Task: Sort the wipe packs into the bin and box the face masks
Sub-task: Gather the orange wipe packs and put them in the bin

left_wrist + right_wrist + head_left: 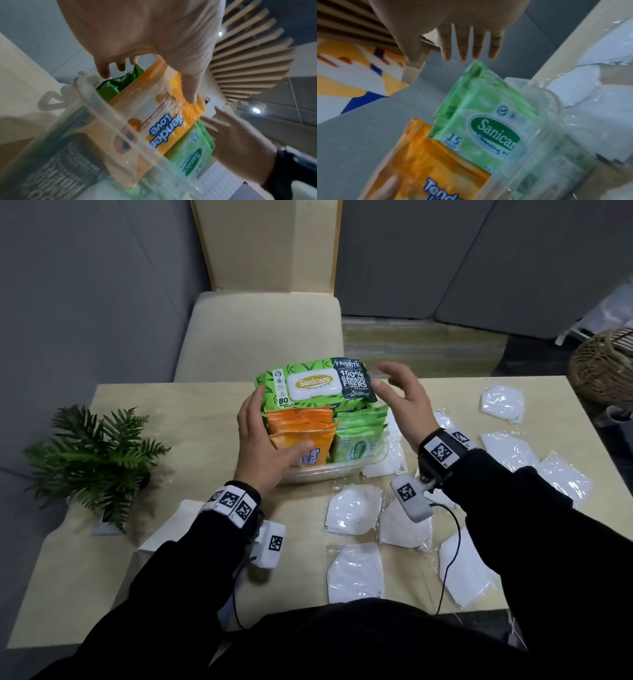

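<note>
A clear plastic bin point(342, 470) stands mid-table. Inside it, orange wipe packs point(301, 426) stand in a row on the left and small green packs point(359, 433) on the right. A large green Sanicare pack point(311, 383) stands behind them. My left hand point(270, 429) rests at the bin's left side, its thumb point(190, 94) pressing the front orange pack point(163, 121) and its fingers reaching toward the large pack. My right hand point(394, 381) hovers open beside the large pack's right end, holding nothing. Wrapped white face masks point(352, 508) lie scattered over the table's front and right.
A potted fern point(96, 450) stands at the table's left. A flat white box point(171, 525) lies partly under my left forearm. A cream chair point(263, 333) sits behind the table, and a wicker basket point(606, 364) is on the floor at the far right.
</note>
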Motion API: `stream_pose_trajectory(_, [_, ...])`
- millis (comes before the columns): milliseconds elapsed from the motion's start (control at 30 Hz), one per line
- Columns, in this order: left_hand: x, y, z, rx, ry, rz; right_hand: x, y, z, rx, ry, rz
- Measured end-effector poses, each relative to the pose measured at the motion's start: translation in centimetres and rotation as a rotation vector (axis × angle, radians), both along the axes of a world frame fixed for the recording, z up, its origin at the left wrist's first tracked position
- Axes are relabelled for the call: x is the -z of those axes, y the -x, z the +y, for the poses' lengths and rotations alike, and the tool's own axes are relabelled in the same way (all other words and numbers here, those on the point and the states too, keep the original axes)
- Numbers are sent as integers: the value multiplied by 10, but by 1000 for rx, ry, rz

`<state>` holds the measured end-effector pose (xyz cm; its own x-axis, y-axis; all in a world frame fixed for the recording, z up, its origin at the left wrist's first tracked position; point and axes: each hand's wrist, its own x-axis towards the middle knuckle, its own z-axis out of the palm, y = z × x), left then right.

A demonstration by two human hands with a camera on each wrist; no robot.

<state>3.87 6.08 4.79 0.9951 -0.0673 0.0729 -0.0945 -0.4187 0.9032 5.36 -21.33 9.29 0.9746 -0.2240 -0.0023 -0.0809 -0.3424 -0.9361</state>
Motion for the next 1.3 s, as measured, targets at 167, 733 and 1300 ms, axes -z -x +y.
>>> stream_pose_trajectory(167, [-4,-11,0,38,95,129,12,0,10,-137,-153,142])
stream_pose_trajectory(733, [-12,-12,5,-96,281,266,17,-8,0,-15,-310,140])
stream_pose_trajectory(1300, [17,-51,40,-283,144,588,49,-10,-26,192,-356,557])
